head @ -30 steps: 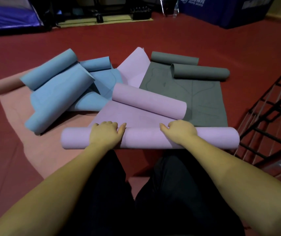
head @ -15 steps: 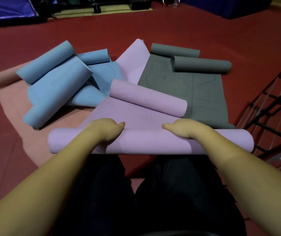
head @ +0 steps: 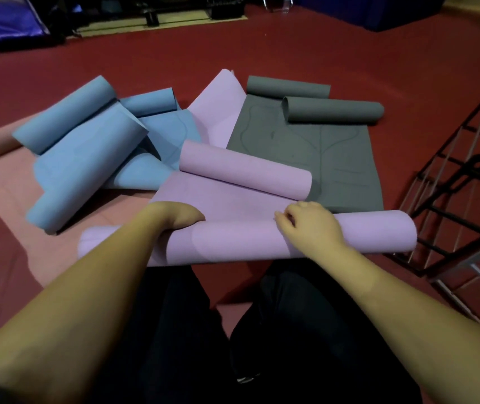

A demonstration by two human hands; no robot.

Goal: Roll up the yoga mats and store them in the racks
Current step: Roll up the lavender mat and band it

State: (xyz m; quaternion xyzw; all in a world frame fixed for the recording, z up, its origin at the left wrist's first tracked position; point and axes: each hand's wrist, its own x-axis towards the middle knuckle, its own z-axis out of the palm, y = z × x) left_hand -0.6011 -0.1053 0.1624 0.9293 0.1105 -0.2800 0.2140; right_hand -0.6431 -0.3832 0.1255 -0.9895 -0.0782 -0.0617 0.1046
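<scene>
Now left hand (head: 179,217) and right hand (head: 310,225) both curl over, gripping the lilac mat roll (head: 241,243)

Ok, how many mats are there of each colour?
Lilac mats: 2
Blue mats: 2
Grey mats: 2
Pink mat: 1
Total: 7, though they overlap, so this is my best count.

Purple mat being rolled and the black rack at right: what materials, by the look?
Purple mat: looks like soft foam or rubber, matte; it curls into a smooth roll with no glare and faint printed lines. Rack: probably painted metal; thin, straight black bars, with one paler bar near the floor.
</scene>
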